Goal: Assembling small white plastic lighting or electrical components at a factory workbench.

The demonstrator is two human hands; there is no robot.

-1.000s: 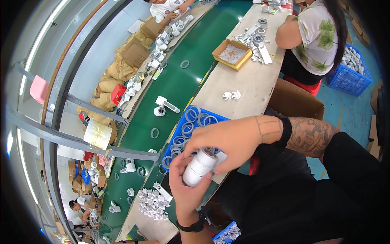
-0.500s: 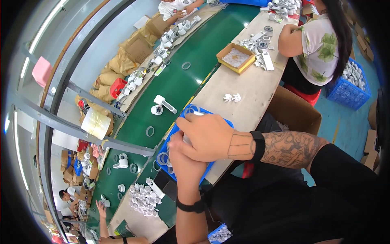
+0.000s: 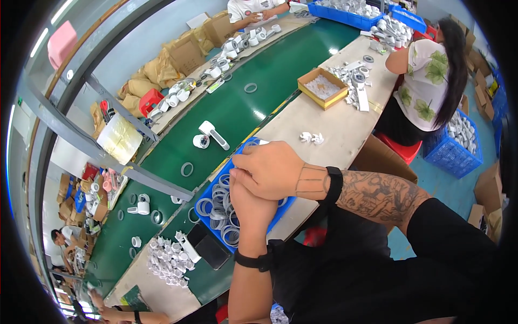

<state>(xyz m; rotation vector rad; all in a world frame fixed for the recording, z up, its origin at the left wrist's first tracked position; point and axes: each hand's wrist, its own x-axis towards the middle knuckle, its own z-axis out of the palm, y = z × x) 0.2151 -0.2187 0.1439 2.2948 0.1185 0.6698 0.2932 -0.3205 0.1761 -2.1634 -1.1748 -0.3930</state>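
Right hand [image 3: 272, 171] has folded right over the left hand [image 3: 252, 208], and the white cylinder, plain to see between them a second ago, is now out of sight! It was last seen between the palms; whether it's still gripped, I cannot tell. Right fingers curl down over the left, thumb tucked close; left fingers are hidden, so no call on their spread. Both hands sit above the blue tray [image 3: 281, 214], its grey rings [image 3: 219, 198] showing more beside the left wrist. Lower left, a co-worker's blurred hand [image 3: 96, 298], raised half a second ago, has come down
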